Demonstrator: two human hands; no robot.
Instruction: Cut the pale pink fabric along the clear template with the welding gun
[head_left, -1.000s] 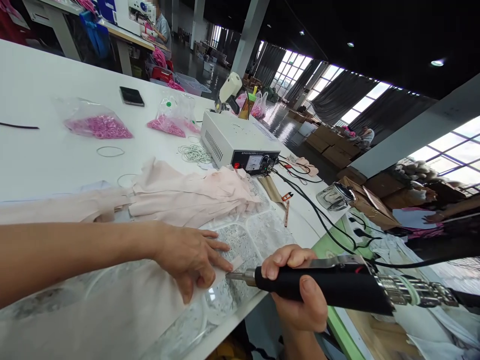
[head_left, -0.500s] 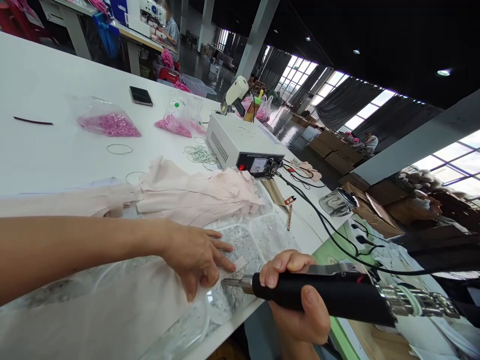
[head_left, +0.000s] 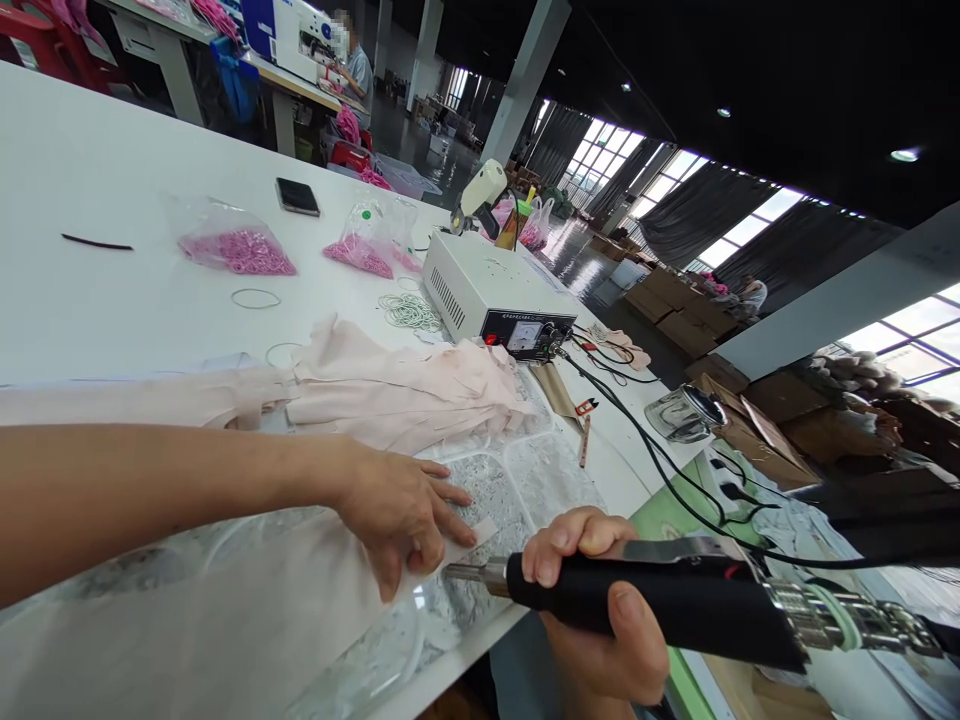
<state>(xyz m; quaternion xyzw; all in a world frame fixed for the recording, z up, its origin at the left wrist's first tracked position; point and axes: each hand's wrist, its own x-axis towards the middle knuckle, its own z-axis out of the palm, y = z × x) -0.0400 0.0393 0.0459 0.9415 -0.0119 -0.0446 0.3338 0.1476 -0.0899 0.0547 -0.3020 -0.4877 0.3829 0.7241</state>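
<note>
My left hand (head_left: 401,515) lies on a pale pink piece of fabric (head_left: 247,610), its fingers spread and pressing near the cloth's edge. A corded black ultrasonic cutter (head_left: 652,605) is in my right hand (head_left: 600,610), the fingers wrapped round its barrel. Its narrow metal tip points left and meets the fabric's edge close to my left fingertips; whether it touches cannot be made out. Beneath the fabric is a clear, scuffed plastic mat (head_left: 480,480). Just beyond my left hand sits a bunched heap of the same pink fabric (head_left: 405,390).
A white control box (head_left: 495,290) stands behind the fabric heap, with black cables (head_left: 637,430) running to the cutter. Bags of pink bits (head_left: 240,250), a phone (head_left: 298,196), green elastic loops (head_left: 409,311) and a glass jar (head_left: 684,413) are on the white table (head_left: 82,310).
The whole view has shifted slightly to the right. Both hands, the cutter and the fabric keep nearly the same positions relative to each other.
</note>
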